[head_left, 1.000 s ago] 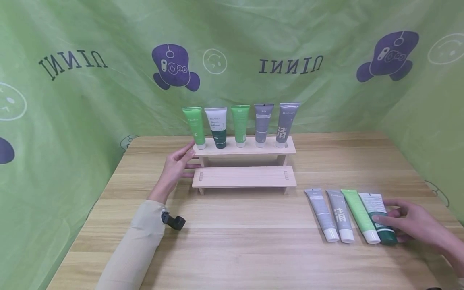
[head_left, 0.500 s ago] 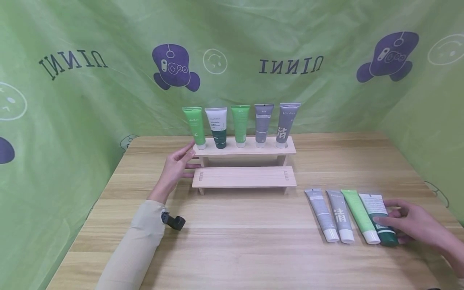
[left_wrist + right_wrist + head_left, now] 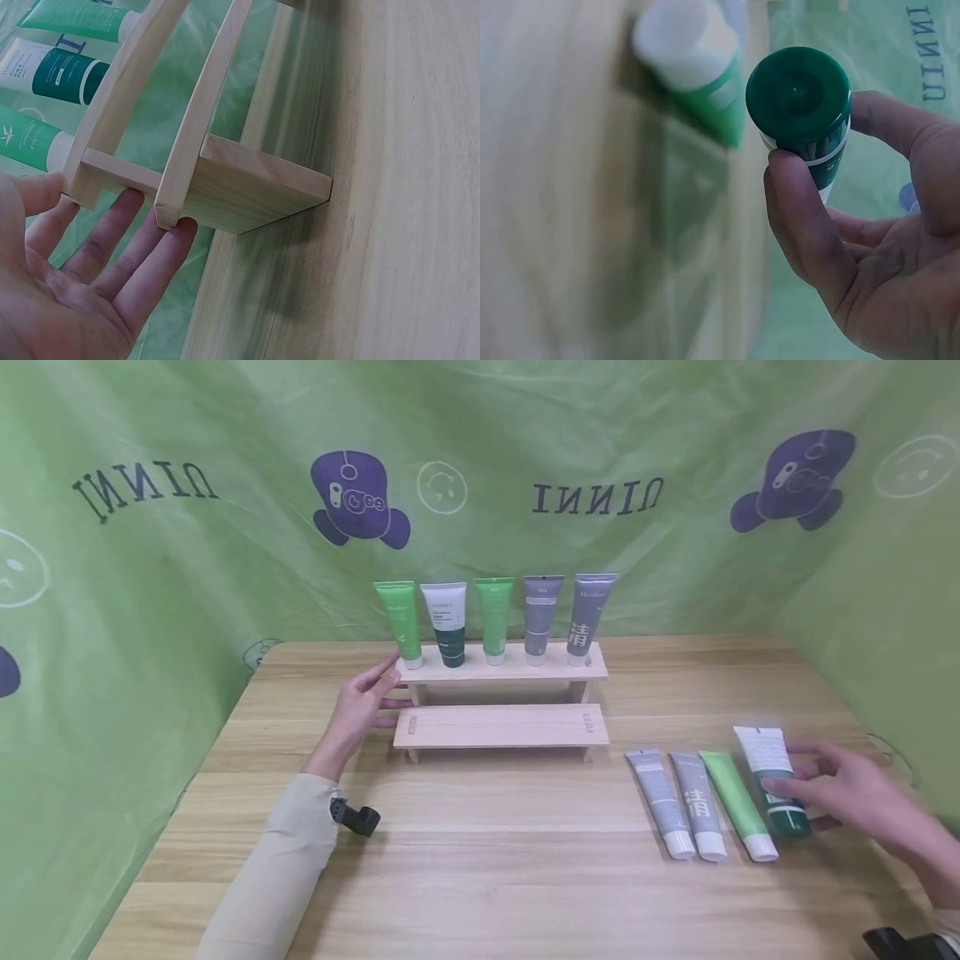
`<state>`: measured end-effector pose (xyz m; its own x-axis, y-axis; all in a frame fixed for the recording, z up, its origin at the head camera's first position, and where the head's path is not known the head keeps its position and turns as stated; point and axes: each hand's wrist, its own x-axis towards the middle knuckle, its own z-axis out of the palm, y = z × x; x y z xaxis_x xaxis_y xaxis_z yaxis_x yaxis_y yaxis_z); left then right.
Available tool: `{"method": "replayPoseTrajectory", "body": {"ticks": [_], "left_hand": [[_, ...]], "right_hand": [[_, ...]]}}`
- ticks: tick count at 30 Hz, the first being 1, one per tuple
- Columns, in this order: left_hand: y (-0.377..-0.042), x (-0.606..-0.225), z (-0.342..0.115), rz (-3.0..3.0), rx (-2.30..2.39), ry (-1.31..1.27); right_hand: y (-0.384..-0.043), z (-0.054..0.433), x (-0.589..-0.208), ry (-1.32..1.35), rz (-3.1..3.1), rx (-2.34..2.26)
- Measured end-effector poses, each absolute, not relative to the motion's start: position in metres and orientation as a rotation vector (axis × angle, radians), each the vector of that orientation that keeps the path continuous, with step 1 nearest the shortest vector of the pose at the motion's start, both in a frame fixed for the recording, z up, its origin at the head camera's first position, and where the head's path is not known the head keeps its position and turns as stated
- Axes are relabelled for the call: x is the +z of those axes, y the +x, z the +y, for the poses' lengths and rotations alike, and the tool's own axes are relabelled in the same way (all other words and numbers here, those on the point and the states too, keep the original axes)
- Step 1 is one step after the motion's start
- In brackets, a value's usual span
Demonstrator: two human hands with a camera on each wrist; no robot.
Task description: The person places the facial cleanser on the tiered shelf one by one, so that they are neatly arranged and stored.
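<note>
A two-step wooden display stand (image 3: 501,727) stands mid-table. At its left end my left hand (image 3: 356,710) holds the upper board between thumb and forefinger, the other fingers reaching against the support and lower board. On the top step several squeeze tubes stand upright on their caps: green (image 3: 401,620), white and dark green (image 3: 447,622), another green (image 3: 495,618), and two grey ones, one being the lettered grey tube (image 3: 588,618). To the right, my right hand (image 3: 847,785) grips a white and dark green squeeze tube (image 3: 772,777), raised off the table, its green cap facing the right wrist camera.
Beside the right hand lie a green tube (image 3: 738,806) and two grey tubes, one plain grey tube (image 3: 660,802) and one lettered grey tube (image 3: 697,806), flat on the wooden table (image 3: 480,868). A green printed curtain (image 3: 480,543) hangs behind and at both sides.
My right hand has lifted the white and dark green tube off the table, away from the lying row. The left hand stays at the stand. The head view has shifted slightly.
</note>
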<state>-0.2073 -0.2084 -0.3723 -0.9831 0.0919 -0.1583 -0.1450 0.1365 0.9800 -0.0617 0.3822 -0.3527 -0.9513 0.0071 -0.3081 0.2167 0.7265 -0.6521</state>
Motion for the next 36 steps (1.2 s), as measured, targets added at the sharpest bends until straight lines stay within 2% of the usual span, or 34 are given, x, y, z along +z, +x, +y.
{"method": "replayPoseTrajectory", "body": {"ticks": [10,23,36], "left_hand": [[-0.209,-0.371,-0.208,2.238,1.925,-0.072],[-0.207,-0.371,-0.214,2.243,1.931,-0.052],[-0.208,-0.373,-0.21,2.22,1.941,-0.044]], "right_hand": [[-0.088,0.327,-0.327,0.035,2.662,-1.255],[-0.127,0.218,-0.301,-0.107,2.625,-1.541],[-0.138,0.116,-0.321,-0.273,2.712,-1.7]]}}
